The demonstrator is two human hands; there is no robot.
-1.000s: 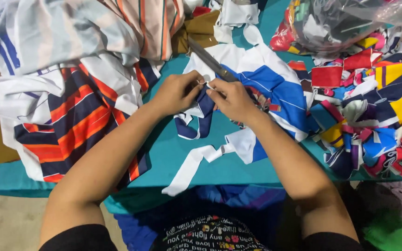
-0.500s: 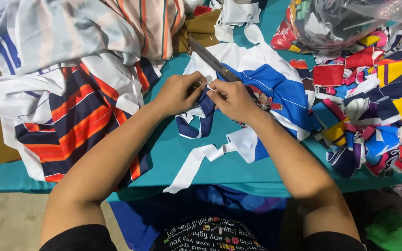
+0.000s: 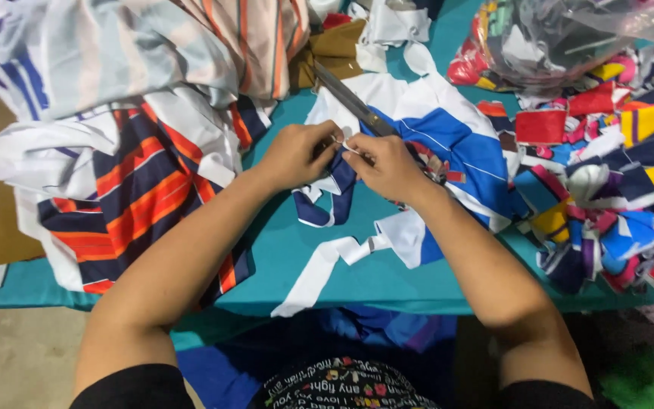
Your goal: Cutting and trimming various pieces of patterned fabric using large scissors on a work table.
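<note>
A blue-and-white fabric piece [image 3: 418, 129] (crumpled, navy-edged) lies on the teal table [image 3: 372, 280], just beside the scissors [image 3: 353, 102]. Left hand [image 3: 297, 155] and right hand [image 3: 387, 167] both pinch its white edge between them.

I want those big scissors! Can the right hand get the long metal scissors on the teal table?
Probably yes: the long metal scissors lie uncovered just beyond the right hand, though it is pinching fabric.

left hand [image 3: 297, 154] pinching | right hand [image 3: 384, 164] pinching (fingertips meeting)
</note>
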